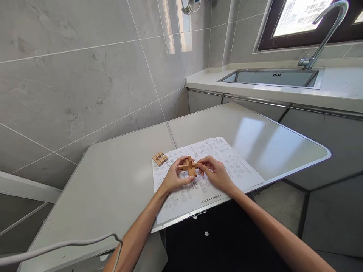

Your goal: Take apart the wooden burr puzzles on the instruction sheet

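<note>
Both hands grip a small wooden interlocking puzzle made of crossed bars, held just above a printed instruction sheet. My left hand pinches its left side with curled fingers. My right hand pinches its right side, fingertips on one bar. A separate group of loose wooden puzzle pieces lies on the sheet's far left corner, beyond my left hand.
The sheet lies on a grey folding table against a tiled wall. A white counter with a steel sink and tall tap stands at the back right. A grey cable crosses the near left edge.
</note>
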Tool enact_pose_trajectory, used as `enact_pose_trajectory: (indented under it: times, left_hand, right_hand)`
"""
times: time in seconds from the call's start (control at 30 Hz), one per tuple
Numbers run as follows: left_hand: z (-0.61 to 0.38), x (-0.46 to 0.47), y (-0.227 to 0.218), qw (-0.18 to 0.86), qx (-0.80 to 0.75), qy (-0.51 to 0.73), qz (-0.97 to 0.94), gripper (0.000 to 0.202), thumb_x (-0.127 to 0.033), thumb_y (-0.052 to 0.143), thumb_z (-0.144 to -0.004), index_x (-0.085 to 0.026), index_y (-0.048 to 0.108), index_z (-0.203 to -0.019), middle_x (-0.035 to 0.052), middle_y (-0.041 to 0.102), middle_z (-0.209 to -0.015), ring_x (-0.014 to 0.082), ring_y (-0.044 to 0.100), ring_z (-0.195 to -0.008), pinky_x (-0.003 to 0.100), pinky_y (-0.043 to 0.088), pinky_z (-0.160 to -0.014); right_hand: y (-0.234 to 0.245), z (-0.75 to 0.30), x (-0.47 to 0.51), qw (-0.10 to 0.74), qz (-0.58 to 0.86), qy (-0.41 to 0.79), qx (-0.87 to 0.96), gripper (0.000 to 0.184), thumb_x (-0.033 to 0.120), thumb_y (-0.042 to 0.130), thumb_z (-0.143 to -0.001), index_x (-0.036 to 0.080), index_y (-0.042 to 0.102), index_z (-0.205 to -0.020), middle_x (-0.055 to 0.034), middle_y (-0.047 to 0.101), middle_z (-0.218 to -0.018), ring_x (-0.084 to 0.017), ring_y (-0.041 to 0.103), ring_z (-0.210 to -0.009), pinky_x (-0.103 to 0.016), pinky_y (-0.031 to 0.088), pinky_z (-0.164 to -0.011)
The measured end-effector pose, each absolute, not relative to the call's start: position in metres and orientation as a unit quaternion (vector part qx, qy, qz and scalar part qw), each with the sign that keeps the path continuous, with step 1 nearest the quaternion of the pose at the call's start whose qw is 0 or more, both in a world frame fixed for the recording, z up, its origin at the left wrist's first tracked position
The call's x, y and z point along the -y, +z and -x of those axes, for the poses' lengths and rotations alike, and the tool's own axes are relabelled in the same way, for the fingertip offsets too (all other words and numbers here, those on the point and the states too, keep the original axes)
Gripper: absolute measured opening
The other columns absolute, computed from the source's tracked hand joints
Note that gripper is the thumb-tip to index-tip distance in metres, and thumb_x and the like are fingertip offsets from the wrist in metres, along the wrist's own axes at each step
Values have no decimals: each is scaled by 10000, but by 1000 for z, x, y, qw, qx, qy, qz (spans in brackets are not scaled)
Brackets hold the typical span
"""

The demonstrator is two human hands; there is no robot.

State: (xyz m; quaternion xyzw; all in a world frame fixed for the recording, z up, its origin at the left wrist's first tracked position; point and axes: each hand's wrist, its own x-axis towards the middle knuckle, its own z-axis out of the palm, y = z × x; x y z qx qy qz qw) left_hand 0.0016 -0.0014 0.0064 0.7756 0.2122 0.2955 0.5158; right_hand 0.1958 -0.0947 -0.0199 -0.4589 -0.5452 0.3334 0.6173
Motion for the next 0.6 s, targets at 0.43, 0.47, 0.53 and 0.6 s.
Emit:
enact_pose_trajectory:
  times: [0.43, 0.47, 0.53, 0.6]
  left_hand:
    - [-4, 15, 14, 338, -244, 353, -838, 819, -283, 868, -706, -253, 492, -1433, 107, 633, -1395, 283, 640, -1181, 457, 520, -1021]
    - [-4, 16, 14, 315, -241, 358, -846, 826, -291, 868, -700, -254, 491, -1435, 107, 628, -1398, 288, 636, -1188, 451, 525, -1004]
    - [-5, 18, 15, 274, -226, 357, -864, 839, -302, 866, -698, -260, 484, -1444, 106, 617, -1411, 297, 624, -1215, 450, 525, -999]
    - [-5, 19, 15, 240, -205, 353, -881, 838, -307, 855, -711, -267, 469, -1454, 104, 620, -1406, 297, 620, -1221, 457, 521, -1008]
  right_hand:
    - [-20, -197, 93, 573, 439, 419, 551, 418, 523, 622, -1005, 250, 530, -1308, -121, 634, -1319, -267, 661, -1201, -431, 587, -968]
    - [-19, -198, 94, 560, 438, 427, 558, 463, 541, 595, -1014, 251, 500, -1362, -133, 608, -1379, -279, 632, -1263, -463, 555, -1033]
    - [-16, -199, 96, 536, 430, 455, 566, 550, 575, 556, -1024, 262, 432, -1460, -151, 558, -1467, -294, 596, -1327, -510, 506, -1098]
    - [-15, -200, 98, 515, 416, 488, 569, 625, 590, 551, -1023, 280, 356, -1530, -158, 552, -1484, -300, 590, -1341, -537, 482, -1116]
